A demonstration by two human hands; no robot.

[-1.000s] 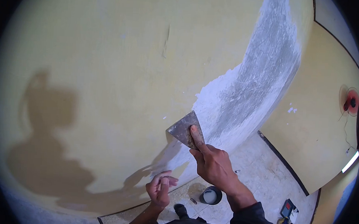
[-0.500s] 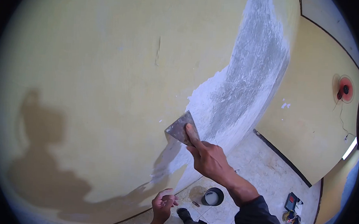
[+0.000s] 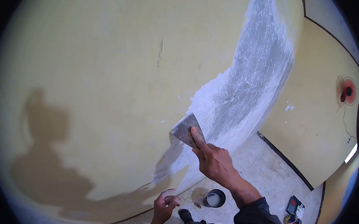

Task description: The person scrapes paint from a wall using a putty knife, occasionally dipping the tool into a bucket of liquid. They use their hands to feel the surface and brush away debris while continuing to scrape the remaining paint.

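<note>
Putty knife [image 3: 185, 129] pressed flat against the yellow wall [image 3: 100, 75] — at the left edge of the white plaster patch [image 3: 246, 83].

Gripped in right hand [image 3: 214, 162], index finger along the blade; left hand [image 3: 164, 205] well below the knife, loosely curled, holding nothing visible — black bucket [image 3: 214, 198] on floor beneath.

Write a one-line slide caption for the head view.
Right hand presses a putty knife against the yellow wall.

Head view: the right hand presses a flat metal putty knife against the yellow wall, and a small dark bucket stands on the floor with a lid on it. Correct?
Not quite. The head view shows the small dark bucket open, pale filler visible inside, no lid. The right hand does press the flat metal putty knife against the yellow wall.
</note>
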